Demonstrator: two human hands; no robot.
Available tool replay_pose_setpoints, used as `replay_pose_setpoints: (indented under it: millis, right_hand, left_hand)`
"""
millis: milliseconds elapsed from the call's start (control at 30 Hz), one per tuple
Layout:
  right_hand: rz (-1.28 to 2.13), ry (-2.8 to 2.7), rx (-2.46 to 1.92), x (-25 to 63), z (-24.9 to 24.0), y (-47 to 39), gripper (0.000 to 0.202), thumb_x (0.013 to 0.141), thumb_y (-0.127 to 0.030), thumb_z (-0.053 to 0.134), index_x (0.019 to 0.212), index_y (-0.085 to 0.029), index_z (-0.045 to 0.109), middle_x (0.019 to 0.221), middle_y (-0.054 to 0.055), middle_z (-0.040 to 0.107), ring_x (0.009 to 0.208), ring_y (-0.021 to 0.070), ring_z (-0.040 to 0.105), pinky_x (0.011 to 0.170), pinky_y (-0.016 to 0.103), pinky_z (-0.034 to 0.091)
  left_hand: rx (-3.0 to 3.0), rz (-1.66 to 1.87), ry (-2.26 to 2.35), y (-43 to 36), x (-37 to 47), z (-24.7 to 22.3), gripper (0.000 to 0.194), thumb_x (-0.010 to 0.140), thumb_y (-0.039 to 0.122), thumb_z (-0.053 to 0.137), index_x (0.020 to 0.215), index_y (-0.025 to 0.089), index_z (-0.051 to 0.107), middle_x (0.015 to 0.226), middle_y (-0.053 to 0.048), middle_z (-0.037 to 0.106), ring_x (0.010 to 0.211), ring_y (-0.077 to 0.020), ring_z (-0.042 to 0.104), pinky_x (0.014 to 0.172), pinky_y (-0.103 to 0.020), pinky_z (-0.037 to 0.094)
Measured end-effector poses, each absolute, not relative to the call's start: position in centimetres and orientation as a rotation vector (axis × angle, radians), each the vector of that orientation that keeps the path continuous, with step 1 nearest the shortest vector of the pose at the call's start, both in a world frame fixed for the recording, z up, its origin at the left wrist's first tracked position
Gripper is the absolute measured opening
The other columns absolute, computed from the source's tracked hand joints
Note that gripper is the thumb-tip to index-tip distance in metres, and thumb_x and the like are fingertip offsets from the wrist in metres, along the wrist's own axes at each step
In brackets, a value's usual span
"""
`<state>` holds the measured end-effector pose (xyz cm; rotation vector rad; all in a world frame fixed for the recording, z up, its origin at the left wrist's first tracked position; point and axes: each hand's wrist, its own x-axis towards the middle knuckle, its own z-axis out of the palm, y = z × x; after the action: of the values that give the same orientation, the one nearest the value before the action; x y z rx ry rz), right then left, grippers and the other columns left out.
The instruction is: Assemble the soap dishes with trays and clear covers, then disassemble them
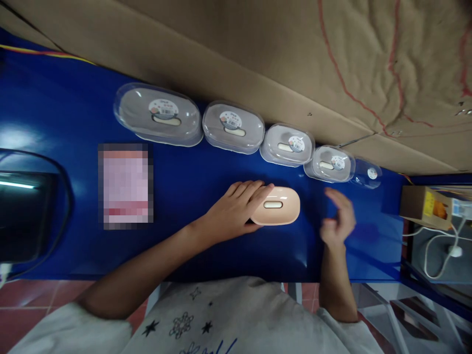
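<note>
A peach-coloured oval box [283, 214] with a white oval piece at its centre lies on the blue table [206, 260]. My left hand [239, 206] grips its left end, fingers over the far edge and thumb at the near side. To the right of the box, my right hand [339, 216] is raised off it, fingers curved and apart from the thumb, with nothing between them. Beyond the hands stands a row of several grey boxes [234, 129] under clear covers with round stickers. At the row's right end is a clear cover [367, 173] with a sticker.
Brown cardboard [236, 64] borders the table's far side. On the left lie a blurred-out pink item [126, 182] and a dark device [24, 216] with a black cable. A small open carton [420, 206] and white cables are at the right.
</note>
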<state>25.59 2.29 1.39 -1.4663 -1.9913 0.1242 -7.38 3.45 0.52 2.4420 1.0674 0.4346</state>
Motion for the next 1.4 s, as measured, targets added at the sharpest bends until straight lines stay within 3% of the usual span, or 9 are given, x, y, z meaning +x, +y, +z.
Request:
replay_pose_setpoints:
  millis: [100, 267, 367, 467, 667, 900, 1067, 1200, 1400]
  right_hand:
    - [-0.157, -1.619, -1.628, 29.7, 1.5, 3.1, 0.057, 0.116, -0.052, 0.028, 0.153, -0.018, 0.055, 0.147, 0.020, 0.061, 0.139, 0.0385, 0.058, 0.112, 0.065, 0.049]
    - [-0.118, -1.687, -2.114, 35.0, 0.0, 4.0, 0.078, 0.112, -0.060, 0.036, 0.172, -0.010, 0.024, 0.178, 0.027, 0.023, 0.167, 0.0411, 0.019, 0.130, 0.070, 0.020]
    - [-0.023, -1.747, -2.221, 36.2, -1.4, 4.3, 0.083, 0.111, -0.062, 0.037, 0.174, -0.012, 0.018, 0.179, 0.026, 0.020, 0.167, 0.0447, 0.013, 0.126, 0.080, 0.013]
    - [-0.013, -1.853, -2.259, 37.3, -2.1, 5.5, 0.086, 0.108, -0.064, 0.039, 0.175, -0.015, 0.015, 0.181, 0.023, 0.014, 0.169, 0.0420, 0.007, 0.127, 0.078, 0.008]
    - [-0.109, -1.850, -2.234, 39.0, -1.8, 8.6, 0.086, 0.103, -0.068, 0.041, 0.170, -0.014, 0.031, 0.176, 0.024, 0.031, 0.164, 0.0409, 0.026, 0.127, 0.069, 0.023]
    - [-0.304, -1.700, -2.171, 35.0, -1.6, 3.5, 0.081, 0.094, -0.081, 0.053, 0.135, -0.013, 0.063, 0.136, 0.028, 0.057, 0.131, 0.0489, 0.050, 0.107, 0.074, 0.035]
    - [-0.155, -1.831, -2.020, 30.1, -1.5, -1.7, 0.064, 0.095, -0.082, 0.053, 0.109, -0.020, 0.064, 0.109, 0.015, 0.065, 0.111, 0.0373, 0.059, 0.101, 0.058, 0.046]
    - [0.022, -2.038, -1.882, 26.8, -0.9, -2.7, 0.060, 0.099, -0.075, 0.057, 0.131, -0.025, 0.066, 0.137, 0.016, 0.066, 0.127, 0.0368, 0.058, 0.107, 0.055, 0.047]
    - [0.241, -2.181, -1.867, 26.9, -0.2, -1.4, 0.068, 0.107, -0.070, 0.042, 0.164, -0.033, 0.047, 0.175, 0.013, 0.040, 0.150, 0.0457, 0.043, 0.115, 0.071, 0.038]
  left_hand:
    - [2.440, 0.432, 1.058, 3.5, -7.5, 0.7, 0.091, 0.096, 0.044, 0.076, 0.166, 0.009, 0.029, 0.159, -0.024, 0.052, 0.142, -0.0421, 0.052, 0.119, -0.053, 0.038]
    - [2.456, 0.427, 1.052, 3.6, -7.4, 0.8, 0.091, 0.096, 0.045, 0.076, 0.166, 0.007, 0.030, 0.157, -0.025, 0.054, 0.140, -0.0426, 0.053, 0.118, -0.053, 0.038]
    - [2.456, 0.421, 1.052, 3.5, -7.4, 0.8, 0.090, 0.098, 0.046, 0.074, 0.166, 0.008, 0.029, 0.158, -0.025, 0.053, 0.141, -0.0415, 0.052, 0.118, -0.051, 0.037]
    - [2.432, 0.426, 1.044, 3.4, -7.4, 0.7, 0.090, 0.099, 0.048, 0.072, 0.167, 0.009, 0.028, 0.159, -0.024, 0.053, 0.143, -0.0410, 0.051, 0.119, -0.051, 0.036]
    - [2.382, 0.459, 1.040, 3.4, -7.3, 0.3, 0.090, 0.099, 0.044, 0.073, 0.168, 0.011, 0.027, 0.161, -0.025, 0.050, 0.146, -0.0419, 0.048, 0.120, -0.053, 0.034]
    - [2.249, 0.527, 1.000, 3.6, -7.3, -0.1, 0.098, 0.089, 0.036, 0.085, 0.168, 0.016, 0.031, 0.164, -0.022, 0.047, 0.149, -0.0415, 0.044, 0.124, -0.055, 0.031]
    - [2.185, 0.561, 0.922, 4.0, -7.5, -0.3, 0.101, 0.086, 0.026, 0.086, 0.169, 0.026, 0.028, 0.169, -0.017, 0.043, 0.155, -0.0380, 0.040, 0.126, -0.055, 0.030]
    - [2.249, 0.561, 0.909, 4.2, -7.6, -0.4, 0.102, 0.087, 0.028, 0.084, 0.170, 0.026, 0.025, 0.171, -0.019, 0.039, 0.159, -0.0388, 0.036, 0.128, -0.058, 0.030]
    - [2.314, 0.558, 0.950, 4.3, -7.5, -0.8, 0.099, 0.088, 0.027, 0.079, 0.169, 0.024, 0.024, 0.177, -0.023, 0.022, 0.163, -0.0412, 0.029, 0.127, -0.061, 0.031]
